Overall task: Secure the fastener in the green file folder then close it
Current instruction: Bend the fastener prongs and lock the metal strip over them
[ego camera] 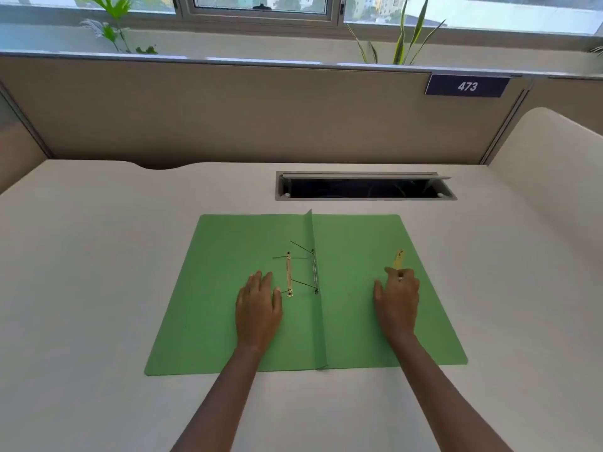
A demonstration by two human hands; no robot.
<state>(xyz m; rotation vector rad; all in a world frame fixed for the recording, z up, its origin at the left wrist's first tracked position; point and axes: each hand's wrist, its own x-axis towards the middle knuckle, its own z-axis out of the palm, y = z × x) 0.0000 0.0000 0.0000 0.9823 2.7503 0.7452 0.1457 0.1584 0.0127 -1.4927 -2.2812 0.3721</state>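
Observation:
The green file folder (208, 308) lies open and flat on the desk, its spine fold standing up along the middle. A metal fastener base (315, 272) sits beside the spine with two thin prongs sticking up to the left. A yellow fastener strip (289, 275) lies on the left leaf, just left of the prongs. My left hand (259, 305) rests flat on the left leaf, fingers together, beside that strip. A second yellow strip (398, 258) lies on the right leaf; the fingertips of my right hand (398, 296) pinch its near end.
A cable slot (365, 187) with its lid raised is set in the desk behind the folder. A beige partition with a "473" label (467, 86) stands at the back. A curved side panel (548, 164) rises on the right.

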